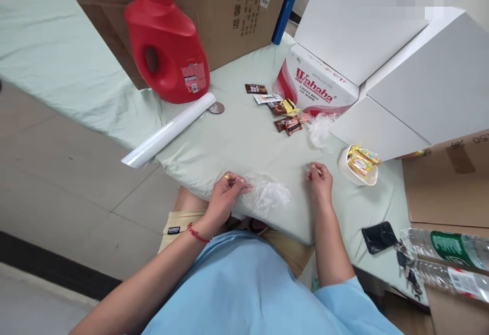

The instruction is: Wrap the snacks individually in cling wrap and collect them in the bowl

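My left hand (228,191), with a ring and a red string bracelet, pinches the edge of a crumpled clear plastic bag (268,194) at the table's front edge. To the right, apart from that bag, my right hand (322,179) hovers over or rests on the cloth with thumb and fingers pressed together. Whatever it pinches, if anything, is too small to make out. A white bowl (345,168) of yellow-wrapped snacks (362,161) stands just right of this hand. Beyond it lies a second crumpled clear plastic bag (320,129).
Several small snack packets (280,107) lie before a Wahaha carton (313,83). At left are a red detergent jug (171,45), a white film roll (170,131) and a round metal disc (216,108). A black wallet (379,237), keys (407,266) and plastic bottles (449,248) lie right.
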A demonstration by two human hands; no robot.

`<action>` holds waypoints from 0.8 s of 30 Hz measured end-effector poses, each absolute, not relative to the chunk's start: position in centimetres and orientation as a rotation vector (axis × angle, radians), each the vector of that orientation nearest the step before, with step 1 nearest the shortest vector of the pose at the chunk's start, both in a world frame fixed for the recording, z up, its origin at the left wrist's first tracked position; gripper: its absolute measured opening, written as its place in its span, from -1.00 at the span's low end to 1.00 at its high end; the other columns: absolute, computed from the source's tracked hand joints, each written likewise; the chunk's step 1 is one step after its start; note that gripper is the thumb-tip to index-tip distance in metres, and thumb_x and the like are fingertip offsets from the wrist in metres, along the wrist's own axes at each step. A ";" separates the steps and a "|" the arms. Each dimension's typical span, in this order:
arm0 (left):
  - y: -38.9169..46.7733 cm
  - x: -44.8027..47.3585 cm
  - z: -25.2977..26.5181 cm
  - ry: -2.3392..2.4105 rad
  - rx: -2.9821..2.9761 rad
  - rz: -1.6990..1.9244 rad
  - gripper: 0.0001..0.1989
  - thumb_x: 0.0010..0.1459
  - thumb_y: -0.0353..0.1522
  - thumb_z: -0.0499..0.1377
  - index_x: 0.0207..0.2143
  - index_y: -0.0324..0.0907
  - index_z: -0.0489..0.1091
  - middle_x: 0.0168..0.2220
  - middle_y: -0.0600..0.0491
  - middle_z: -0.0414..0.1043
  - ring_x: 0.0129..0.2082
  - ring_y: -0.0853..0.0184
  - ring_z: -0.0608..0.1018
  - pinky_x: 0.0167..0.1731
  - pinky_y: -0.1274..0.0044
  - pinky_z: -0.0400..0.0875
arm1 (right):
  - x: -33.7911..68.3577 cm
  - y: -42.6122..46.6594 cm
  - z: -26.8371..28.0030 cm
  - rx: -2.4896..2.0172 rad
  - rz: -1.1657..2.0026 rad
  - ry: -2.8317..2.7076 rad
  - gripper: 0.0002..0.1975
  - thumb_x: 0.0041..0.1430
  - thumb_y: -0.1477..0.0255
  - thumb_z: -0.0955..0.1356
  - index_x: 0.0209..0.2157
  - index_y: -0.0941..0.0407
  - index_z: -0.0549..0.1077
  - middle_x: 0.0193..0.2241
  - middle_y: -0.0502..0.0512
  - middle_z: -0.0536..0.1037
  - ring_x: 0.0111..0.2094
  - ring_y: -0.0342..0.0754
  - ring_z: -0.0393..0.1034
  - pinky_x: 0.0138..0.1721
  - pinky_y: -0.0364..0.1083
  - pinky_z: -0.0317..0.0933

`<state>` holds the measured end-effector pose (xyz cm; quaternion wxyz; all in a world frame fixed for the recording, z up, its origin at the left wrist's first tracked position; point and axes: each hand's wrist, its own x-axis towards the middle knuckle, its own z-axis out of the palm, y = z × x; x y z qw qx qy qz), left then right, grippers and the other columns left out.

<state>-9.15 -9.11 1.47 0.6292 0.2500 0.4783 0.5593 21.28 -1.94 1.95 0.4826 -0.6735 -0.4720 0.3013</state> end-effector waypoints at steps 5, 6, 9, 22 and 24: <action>-8.8 -8.7 1.5 1.073 0.622 1.294 -0.54 -0.01 -0.12 0.47 -0.39 -0.13 0.27 -0.35 0.14 0.50 -0.29 0.31 0.65 -0.17 0.44 0.52 | 19.0 -8.2 2.0 -1.477 1.006 -1.264 -0.42 0.30 -0.09 0.38 0.10 0.06 0.50 -0.03 0.22 0.63 -0.14 -0.01 0.51 -0.14 -0.02 0.45; -8.7 -8.5 1.5 1.065 0.631 1.292 -0.54 0.00 -0.13 0.47 -0.38 -0.13 0.26 -0.34 0.14 0.50 -0.29 0.32 0.65 -0.18 0.46 0.52 | 18.6 -8.8 2.4 -1.443 1.034 -1.341 -0.38 0.29 -0.08 0.40 0.19 0.03 0.46 0.04 0.24 0.61 -0.07 0.01 0.51 -0.08 0.01 0.45; -8.3 -7.8 1.7 1.110 0.631 1.294 -0.57 0.04 -0.14 0.44 -0.32 -0.12 0.25 -0.31 0.13 0.50 -0.34 0.35 0.65 -0.33 0.52 0.51 | 17.3 -9.6 3.6 -1.385 1.069 -1.623 -0.35 0.21 0.00 0.49 0.25 -0.03 0.45 0.15 0.23 0.56 0.08 0.08 0.47 0.03 0.07 0.43; -4.9 -9.4 3.4 1.321 0.878 1.274 -0.69 0.17 -0.16 0.30 -0.26 -0.05 0.21 -0.54 0.28 0.26 -0.69 0.48 0.27 -0.72 0.63 0.16 | 19.8 -9.4 3.6 -1.531 1.273 -1.071 -0.63 -0.01 0.11 0.57 -0.28 0.09 0.61 -0.47 -0.02 0.54 -0.53 -0.15 0.31 -0.47 -0.12 0.23; -4.8 -9.4 3.4 1.343 0.834 1.284 -0.68 0.19 -0.16 0.28 -0.25 -0.04 0.17 -0.55 0.29 0.25 -0.69 0.48 0.26 -0.72 0.64 0.14 | 20.6 -9.6 3.5 -1.547 1.163 -0.978 -0.62 -0.02 0.13 0.57 -0.27 0.09 0.60 -0.44 -0.01 0.54 -0.53 -0.16 0.28 -0.49 -0.13 0.21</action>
